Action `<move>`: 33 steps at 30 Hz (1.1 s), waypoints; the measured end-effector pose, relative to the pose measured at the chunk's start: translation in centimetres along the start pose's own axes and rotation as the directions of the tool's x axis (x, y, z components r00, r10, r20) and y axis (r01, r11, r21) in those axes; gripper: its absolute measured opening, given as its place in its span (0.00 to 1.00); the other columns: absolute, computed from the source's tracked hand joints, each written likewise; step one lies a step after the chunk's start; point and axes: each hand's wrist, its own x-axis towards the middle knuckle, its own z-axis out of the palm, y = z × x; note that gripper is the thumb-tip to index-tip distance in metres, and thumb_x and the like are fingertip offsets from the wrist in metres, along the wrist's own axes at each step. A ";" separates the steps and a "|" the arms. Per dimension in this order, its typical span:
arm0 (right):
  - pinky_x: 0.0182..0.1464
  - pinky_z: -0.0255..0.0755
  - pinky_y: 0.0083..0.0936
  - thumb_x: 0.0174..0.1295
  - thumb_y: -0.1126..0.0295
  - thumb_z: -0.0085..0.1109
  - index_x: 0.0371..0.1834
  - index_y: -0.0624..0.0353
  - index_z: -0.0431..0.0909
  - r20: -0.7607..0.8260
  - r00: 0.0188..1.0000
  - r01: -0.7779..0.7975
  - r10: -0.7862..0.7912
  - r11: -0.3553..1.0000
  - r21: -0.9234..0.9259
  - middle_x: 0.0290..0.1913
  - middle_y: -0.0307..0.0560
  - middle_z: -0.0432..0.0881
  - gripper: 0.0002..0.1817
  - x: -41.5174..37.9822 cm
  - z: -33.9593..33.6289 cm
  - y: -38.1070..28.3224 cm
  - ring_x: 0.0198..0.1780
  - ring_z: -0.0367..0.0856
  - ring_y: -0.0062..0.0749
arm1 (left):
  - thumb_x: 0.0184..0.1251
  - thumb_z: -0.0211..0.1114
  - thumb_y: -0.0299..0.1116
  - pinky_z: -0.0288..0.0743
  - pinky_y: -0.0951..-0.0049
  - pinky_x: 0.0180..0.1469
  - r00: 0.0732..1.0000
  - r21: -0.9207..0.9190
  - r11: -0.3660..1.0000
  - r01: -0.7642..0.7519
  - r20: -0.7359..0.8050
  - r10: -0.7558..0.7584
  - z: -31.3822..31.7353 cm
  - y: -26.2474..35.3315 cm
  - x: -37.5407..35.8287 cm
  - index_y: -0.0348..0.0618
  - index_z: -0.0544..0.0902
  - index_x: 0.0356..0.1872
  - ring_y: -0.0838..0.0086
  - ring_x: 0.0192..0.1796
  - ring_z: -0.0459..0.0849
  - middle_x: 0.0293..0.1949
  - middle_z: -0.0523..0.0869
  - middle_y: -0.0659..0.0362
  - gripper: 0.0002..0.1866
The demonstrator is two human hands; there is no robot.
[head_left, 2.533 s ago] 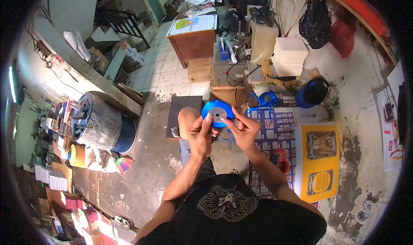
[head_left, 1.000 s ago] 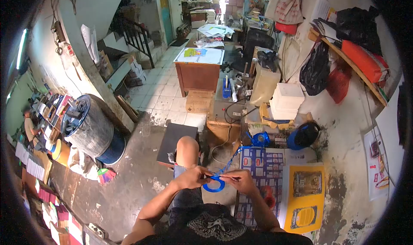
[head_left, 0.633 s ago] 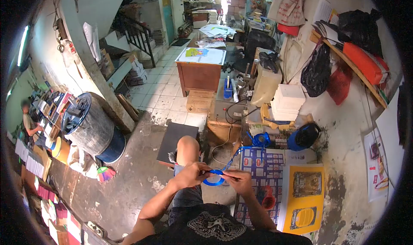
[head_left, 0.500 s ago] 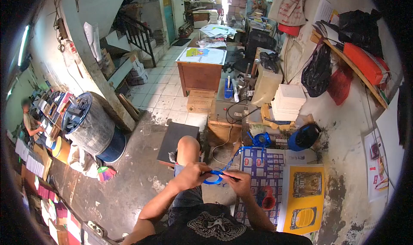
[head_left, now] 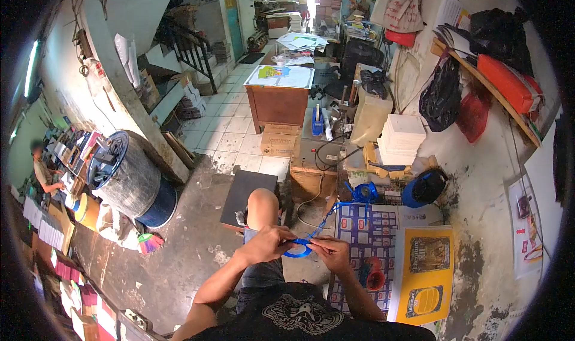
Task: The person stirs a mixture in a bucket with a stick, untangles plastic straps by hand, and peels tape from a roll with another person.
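Observation:
My left hand (head_left: pixel 268 244) is closed on the left side of a blue ring-shaped loop (head_left: pixel 294 254), which I hold over my lap. At the loop's right edge, my right hand (head_left: pixel 333 253) is closed too, with thumb and fingers pinched on the blue strip there. From between my hands a twisted blue ribbon (head_left: pixel 324 222) runs up and right to a tangled blue bundle (head_left: pixel 363 193) on the bench. My fingers hide parts of the loop.
Right of my hands are a purple printed sheet (head_left: pixel 386 221), a red roll (head_left: pixel 375 280) and a yellow cover sheet (head_left: pixel 426 275). Beyond stand a blue container (head_left: pixel 424 188) and a stack of white paper (head_left: pixel 402 138). A dark stool (head_left: pixel 242 191) is ahead; a person (head_left: pixel 45 172) is far left.
My right hand's fingers have shifted slightly at the loop's edge, and the dark strip seen in them earlier is less visible. My left hand stays nearly in place.

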 end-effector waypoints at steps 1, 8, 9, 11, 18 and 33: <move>0.24 0.66 0.17 0.52 0.76 0.69 0.42 0.60 0.85 -0.001 1.000 -0.001 0.001 1.000 0.001 0.35 0.46 0.85 0.13 0.0 0.0 -0.1 0.22 0.74 0.19 | 0.59 0.64 0.28 0.75 0.61 0.41 1.000 0.003 1.000 0.010 0.004 -0.010 -0.1 0.1 0.0 0.31 0.83 0.40 0.51 0.38 0.82 0.35 0.83 0.46 0.11; 0.26 0.70 0.17 0.52 0.78 0.68 0.43 0.59 0.85 -0.044 0.995 0.090 -0.089 0.995 0.031 0.41 0.49 0.86 0.13 -0.2 0.3 -0.1 0.25 0.77 0.20 | 0.58 0.65 0.27 0.75 0.62 0.40 0.999 -0.058 0.998 -0.023 -0.028 0.022 -0.2 0.1 0.2 0.30 0.82 0.40 0.51 0.37 0.82 0.35 0.83 0.46 0.11; 0.27 0.71 0.17 0.52 0.78 0.67 0.42 0.59 0.85 -0.047 0.996 0.082 -0.081 0.996 0.023 0.41 0.50 0.86 0.13 -0.2 0.3 -0.2 0.27 0.78 0.21 | 0.58 0.66 0.27 0.75 0.62 0.40 0.999 -0.060 0.998 -0.017 -0.029 0.016 -0.3 0.2 0.2 0.30 0.82 0.40 0.51 0.37 0.82 0.35 0.83 0.46 0.11; 0.30 0.73 0.18 0.53 0.78 0.67 0.42 0.60 0.85 -0.054 0.996 0.065 -0.065 0.998 0.006 0.41 0.50 0.85 0.12 -0.3 0.4 -0.5 0.29 0.81 0.22 | 0.58 0.66 0.26 0.75 0.62 0.39 1.000 -0.076 0.997 -0.007 -0.028 0.005 -0.4 0.3 0.2 0.31 0.82 0.40 0.52 0.36 0.82 0.34 0.83 0.46 0.11; 0.36 0.77 0.19 0.51 0.84 0.66 0.41 0.66 0.83 -0.226 0.968 0.128 -0.107 0.989 0.077 0.39 0.55 0.85 0.13 -0.8 1.5 -0.1 0.38 0.84 0.27 | 0.59 0.65 0.24 0.73 0.71 0.36 0.987 -0.249 0.956 0.152 -0.021 -0.162 -0.5 1.3 0.2 0.32 0.83 0.40 0.68 0.32 0.81 0.32 0.84 0.49 0.09; 0.20 0.58 0.11 0.52 0.79 0.68 0.44 0.64 0.83 -0.484 0.869 -0.004 0.104 0.979 0.204 0.22 0.40 0.81 0.14 -0.1 1.8 -1.4 0.19 0.70 0.11 | 0.68 0.62 0.34 0.65 0.85 0.23 0.875 -0.824 0.543 0.159 -0.137 -0.464 6.1 -0.3 -0.4 0.35 0.85 0.41 0.87 0.23 0.73 0.26 0.79 0.65 0.11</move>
